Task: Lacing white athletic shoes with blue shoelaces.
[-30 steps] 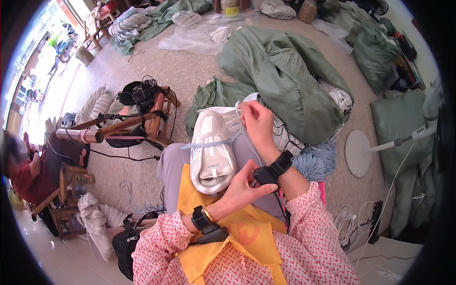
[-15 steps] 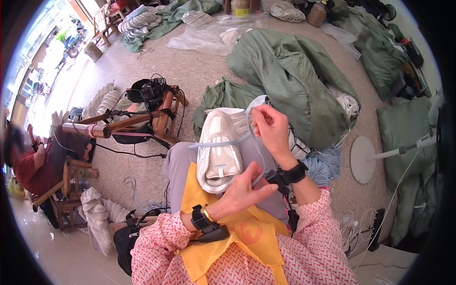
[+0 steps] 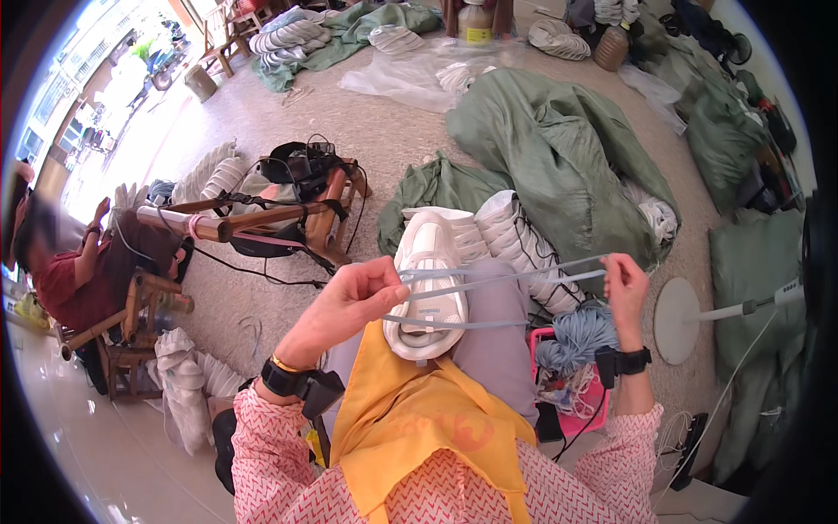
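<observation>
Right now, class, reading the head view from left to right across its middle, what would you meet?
Seated person in maroon, left hand, white shoe, blue cord bundle, right hand, round white disc, green sack at far right.

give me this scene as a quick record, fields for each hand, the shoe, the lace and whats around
left hand: pinching the blue-grey lace near the shoe
right hand: holding the lace out to the right
shoe: white shoe, on the lap, toe pointing away
lace: strands stretched between the hands
right side: pink basket with a blue-grey bundle
beyond: green sack on the floor
</observation>
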A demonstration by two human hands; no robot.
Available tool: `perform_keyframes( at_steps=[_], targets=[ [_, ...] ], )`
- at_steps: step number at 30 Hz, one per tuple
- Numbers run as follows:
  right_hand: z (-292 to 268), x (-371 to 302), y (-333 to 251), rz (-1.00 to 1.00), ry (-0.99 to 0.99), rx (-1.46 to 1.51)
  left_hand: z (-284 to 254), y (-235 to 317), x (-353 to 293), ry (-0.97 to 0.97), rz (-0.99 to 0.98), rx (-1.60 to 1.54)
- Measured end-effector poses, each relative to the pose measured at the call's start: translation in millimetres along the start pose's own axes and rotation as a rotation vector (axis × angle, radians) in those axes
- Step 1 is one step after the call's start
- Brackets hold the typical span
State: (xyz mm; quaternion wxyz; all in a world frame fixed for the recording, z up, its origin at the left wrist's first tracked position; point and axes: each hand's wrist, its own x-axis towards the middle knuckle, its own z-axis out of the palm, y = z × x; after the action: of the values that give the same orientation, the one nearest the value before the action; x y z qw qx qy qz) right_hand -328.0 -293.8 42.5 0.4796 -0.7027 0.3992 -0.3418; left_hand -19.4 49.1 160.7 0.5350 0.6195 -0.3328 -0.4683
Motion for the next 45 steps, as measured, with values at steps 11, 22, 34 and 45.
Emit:
perform_keyframes(
  at_steps=[11,22,34,45],
  targets=[
    [-163,19,171,0.138,0.350,-0.103,-39,9,-11,0.165,0.063,-0.057],
    [-104,13,124,0.096,0.197,-0.369,-18,-7,0,0.159,0.060,-0.066],
    [157,-61,-120,0.135,-0.912,0.323,27,-36,31,-0.061,0.099,-0.028],
    [135,-46,-98,-0.130,-0.789,-0.162,18,-60,38,0.022,0.088,-0.074]
  ],
)
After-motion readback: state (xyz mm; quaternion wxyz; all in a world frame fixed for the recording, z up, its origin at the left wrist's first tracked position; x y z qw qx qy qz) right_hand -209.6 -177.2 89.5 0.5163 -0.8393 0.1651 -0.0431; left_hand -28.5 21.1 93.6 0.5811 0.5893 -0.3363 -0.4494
